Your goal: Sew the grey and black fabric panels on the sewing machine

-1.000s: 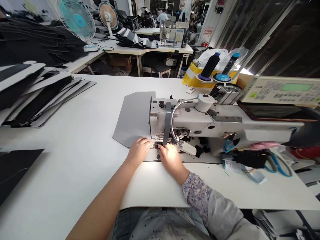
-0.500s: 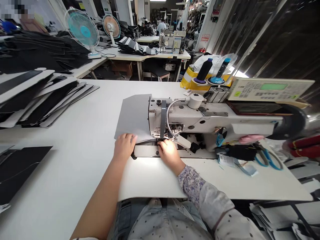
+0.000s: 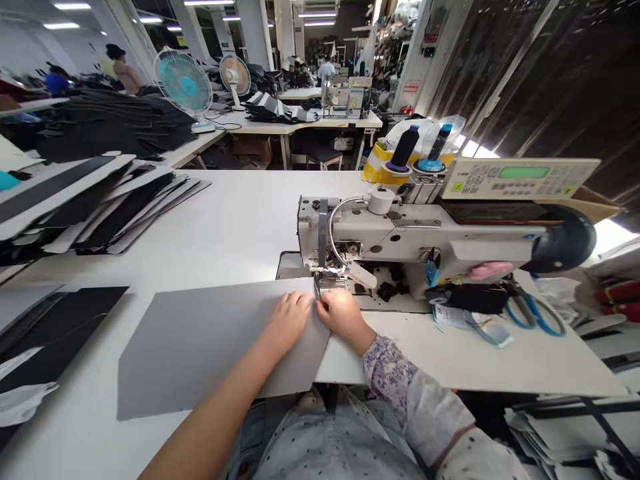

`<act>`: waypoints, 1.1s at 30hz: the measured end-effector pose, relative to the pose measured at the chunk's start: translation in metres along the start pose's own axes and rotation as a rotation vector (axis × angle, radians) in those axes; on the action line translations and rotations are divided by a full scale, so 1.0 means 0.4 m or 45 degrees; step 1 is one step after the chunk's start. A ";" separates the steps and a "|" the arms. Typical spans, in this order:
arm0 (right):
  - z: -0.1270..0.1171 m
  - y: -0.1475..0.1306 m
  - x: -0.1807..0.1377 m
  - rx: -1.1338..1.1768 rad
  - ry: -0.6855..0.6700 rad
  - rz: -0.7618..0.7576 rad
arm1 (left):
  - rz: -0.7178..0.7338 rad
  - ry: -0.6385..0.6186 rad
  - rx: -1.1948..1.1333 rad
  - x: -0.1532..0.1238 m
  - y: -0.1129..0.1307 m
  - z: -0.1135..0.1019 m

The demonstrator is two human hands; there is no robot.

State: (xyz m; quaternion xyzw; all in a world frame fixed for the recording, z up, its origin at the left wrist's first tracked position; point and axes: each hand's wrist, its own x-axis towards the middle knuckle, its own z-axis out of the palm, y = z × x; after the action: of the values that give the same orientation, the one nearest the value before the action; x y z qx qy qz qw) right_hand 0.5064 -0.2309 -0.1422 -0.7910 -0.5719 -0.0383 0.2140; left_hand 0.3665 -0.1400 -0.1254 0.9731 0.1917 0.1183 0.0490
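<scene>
While the right hand (image 3: pixel 344 312) works beside the sewing machine (image 3: pixel 370 227) near the centre of the frame, its grip is narrow, thumb and forefinger apparently pinching a dark strip (image 3: pixel 317 287) under the machine's head. The left hand (image 3: pixel 287 321) lies palm down on the grey panel (image 3: pixel 200 340), fingertips just beside the strip; its thumb is hidden, so whether that grip closes on anything cannot be told. The panel spreads over the tabletop (image 3: pixel 240 220) from the lower left to the centre, one corner reaching the needle area.

The work on this panel looks only partly done: the strip shows at that corner, while the long left-hand stretches of edge appear plain and probably remain to be handled. Any stitching is too small to see. A stack of panels (image 3: pixel 107 200) fills the left of the frame; whether those pieces are finished or waiting is unclear.
</scene>
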 end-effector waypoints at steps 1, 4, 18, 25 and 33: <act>0.002 0.002 -0.001 -0.002 0.016 -0.011 | -0.018 0.047 0.030 0.023 -0.003 0.015; 0.011 0.008 -0.002 0.007 0.067 -0.032 | -0.015 0.082 0.040 0.064 -0.016 0.046; 0.038 0.012 0.022 0.014 0.128 -0.047 | 0.025 0.018 -0.067 0.089 -0.044 0.045; 0.043 0.014 0.023 0.025 0.151 -0.045 | 0.032 0.046 -0.082 0.090 -0.053 0.053; 0.042 0.020 0.024 0.087 0.165 -0.034 | 0.013 0.039 -0.104 0.092 -0.044 0.061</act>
State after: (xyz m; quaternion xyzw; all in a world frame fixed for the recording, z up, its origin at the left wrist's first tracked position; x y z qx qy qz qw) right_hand 0.5142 -0.2180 -0.1567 -0.7714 -0.5682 -0.0727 0.2771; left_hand 0.3992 -0.1111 -0.1435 0.9693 0.1826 0.1409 0.0851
